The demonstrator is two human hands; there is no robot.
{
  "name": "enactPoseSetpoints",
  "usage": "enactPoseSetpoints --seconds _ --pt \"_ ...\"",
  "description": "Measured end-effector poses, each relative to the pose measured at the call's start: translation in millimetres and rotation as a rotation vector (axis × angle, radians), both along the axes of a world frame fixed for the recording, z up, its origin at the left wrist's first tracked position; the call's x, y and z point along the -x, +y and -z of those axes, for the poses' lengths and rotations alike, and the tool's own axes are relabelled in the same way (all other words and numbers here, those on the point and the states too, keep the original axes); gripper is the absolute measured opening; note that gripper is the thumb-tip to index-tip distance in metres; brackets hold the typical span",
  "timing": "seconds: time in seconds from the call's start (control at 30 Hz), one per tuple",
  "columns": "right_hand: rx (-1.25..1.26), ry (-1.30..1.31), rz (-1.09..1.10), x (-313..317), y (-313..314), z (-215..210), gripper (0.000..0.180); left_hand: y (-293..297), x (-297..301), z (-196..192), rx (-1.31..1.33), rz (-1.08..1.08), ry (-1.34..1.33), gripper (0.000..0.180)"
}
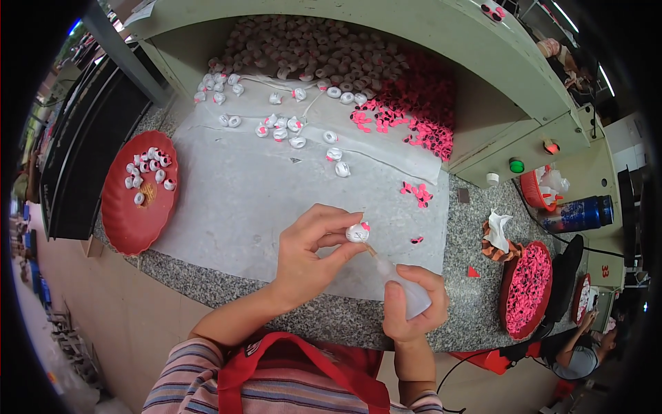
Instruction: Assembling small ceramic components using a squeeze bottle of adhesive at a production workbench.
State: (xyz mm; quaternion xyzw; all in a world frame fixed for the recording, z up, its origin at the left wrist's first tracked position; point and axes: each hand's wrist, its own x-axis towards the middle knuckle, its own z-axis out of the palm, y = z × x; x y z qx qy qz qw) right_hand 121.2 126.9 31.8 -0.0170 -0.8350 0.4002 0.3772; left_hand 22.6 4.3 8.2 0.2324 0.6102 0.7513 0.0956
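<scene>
Between thumb and fingers, my left hand [307, 255] pinches a small round white figure head [357, 232] with a pink piece at its upper right. My right hand [418, 303] is wrapped round a translucent squeeze bottle [412, 293]. The bottle is tilted, and its thin nozzle [372, 251] points up at the underside of the head, close to my left fingertips. Whether the tip touches the head I cannot tell. Just right of my hands lies one small pink and black piece [416, 240], with a little cluster of pink pieces [417, 193] beyond it.
White sheeting [227, 186] covers the granite worktop [462, 241]. Farther back, under a green hood [386, 21], lie piles of white heads [310, 48] and pink pieces [431, 131]. A red tray [134, 221] stands left, a pink-filled tray [527, 290] right. Another person [579, 355] sits far right.
</scene>
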Motion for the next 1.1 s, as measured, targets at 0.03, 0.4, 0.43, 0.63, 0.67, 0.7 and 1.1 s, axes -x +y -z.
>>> enactPoseSetpoints --seconds 0.03,0.4,0.43,0.63,0.67,0.7,1.1 --pt "0.001 0.0 0.0 0 0 0 0.024 0 0 0 -0.004 -0.009 0.015 0.035" --pt "-0.021 -0.043 -0.03 1 5 -11 0.02 -1 2 -1 0.104 -0.025 0.119 0.033" --pt "-0.021 -0.042 -0.027 1 5 -10 0.02 -1 2 -2 0.073 -0.016 0.067 0.032" --pt "0.0 -0.033 0.008 1 6 -8 0.02 -1 2 -2 0.016 0.056 -0.058 0.03" --pt "-0.01 -0.019 -0.004 3 5 -7 0.021 -1 2 -2 0.017 0.057 -0.059 0.03" --pt "-0.021 -0.005 -0.016 3 5 -7 0.021 -1 2 -2 -0.002 0.074 -0.084 0.031" --pt "-0.038 -0.002 0.002 1 6 -8 0.022 -5 9 -3 -0.083 0.226 -0.456 0.037"
